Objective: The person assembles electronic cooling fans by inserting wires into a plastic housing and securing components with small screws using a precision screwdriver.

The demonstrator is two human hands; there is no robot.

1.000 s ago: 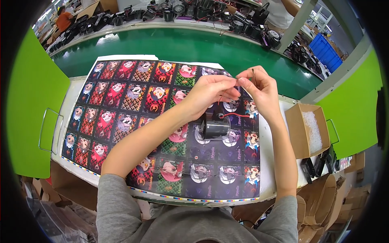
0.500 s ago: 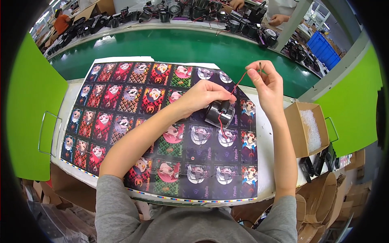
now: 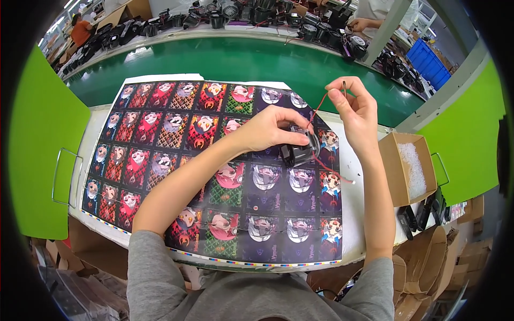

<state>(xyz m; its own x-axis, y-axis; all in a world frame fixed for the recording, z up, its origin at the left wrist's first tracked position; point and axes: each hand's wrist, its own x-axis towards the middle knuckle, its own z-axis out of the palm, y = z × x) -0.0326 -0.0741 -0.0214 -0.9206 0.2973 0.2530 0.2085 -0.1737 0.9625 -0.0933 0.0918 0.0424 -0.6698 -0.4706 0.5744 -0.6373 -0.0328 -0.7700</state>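
Observation:
My left hand (image 3: pixel 276 128) grips a shiny black cylindrical device (image 3: pixel 302 154) from above, over the right part of a printed sheet. Red wires come out of it. One wire with a small white connector (image 3: pixel 352 182) trails right past the sheet's edge. Another red wire (image 3: pixel 320 105) runs up from the device to my right hand (image 3: pixel 354 109), which is raised with thumb and forefinger pinched on its end. A thin dark stick-like tool (image 3: pixel 344 87) also shows between those fingers; its kind is unclear.
The printed sheet (image 3: pixel 176 144), with rows of cartoon characters, covers the white table. To the right stand a cardboard box (image 3: pixel 393 171) of clear small pieces and several black parts (image 3: pixel 423 214). Beyond runs a green conveyor belt (image 3: pixel 214 56); similar devices and co-workers are behind it.
The device has turned in my left hand and shifted slightly right. Its connector wire now reaches out to the right. My right hand keeps its pinch, moved only slightly.

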